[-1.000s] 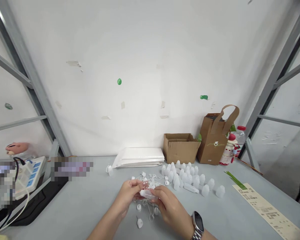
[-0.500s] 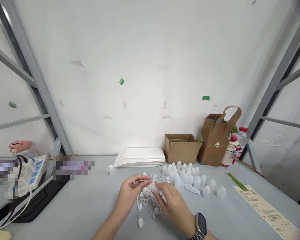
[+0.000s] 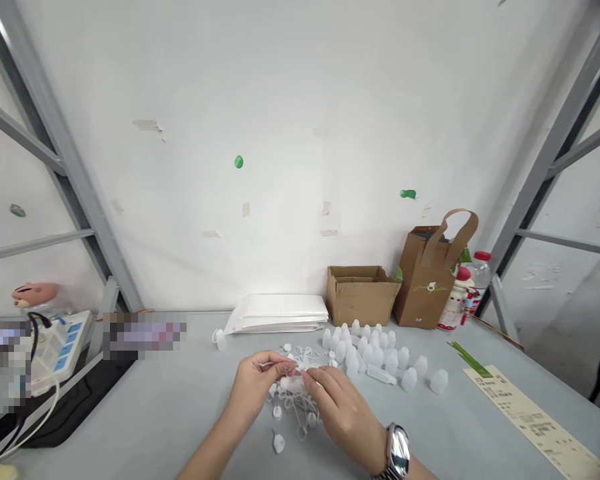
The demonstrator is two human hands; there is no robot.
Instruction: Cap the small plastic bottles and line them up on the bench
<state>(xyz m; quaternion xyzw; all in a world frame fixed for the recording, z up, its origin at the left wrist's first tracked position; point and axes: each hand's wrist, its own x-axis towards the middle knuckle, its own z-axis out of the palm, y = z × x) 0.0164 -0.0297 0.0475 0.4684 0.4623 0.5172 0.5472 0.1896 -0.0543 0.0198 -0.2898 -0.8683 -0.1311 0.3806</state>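
Over a pile of small white caps and looped cords [image 3: 296, 401], both my hands meet at their fingertips. My right hand [image 3: 343, 403], a watch at its wrist, is closed round a small translucent plastic bottle [image 3: 293, 385], which lies sideways and is partly covered by the fingers. My left hand [image 3: 257, 383] is pinched just above the bottle's left end. What those fingertips hold is too small to make out. Right of the hands, many frosted plastic bottles [image 3: 375, 350] stand in a cluster, and one clear bottle [image 3: 381, 375] lies on its side.
White envelopes [image 3: 280, 312], a cardboard box [image 3: 363, 300] and a brown paper bag [image 3: 423, 287] line the wall. One capped bottle [image 3: 219, 339] stands left of the envelopes. A printed paper strip [image 3: 530, 420] lies right; a power strip [image 3: 65, 350] sits far left.
The bottle has shifted left and slightly down, its left end now showing between my hands. My left fingertips have drawn together, and the right hand has turned a little at the wrist.
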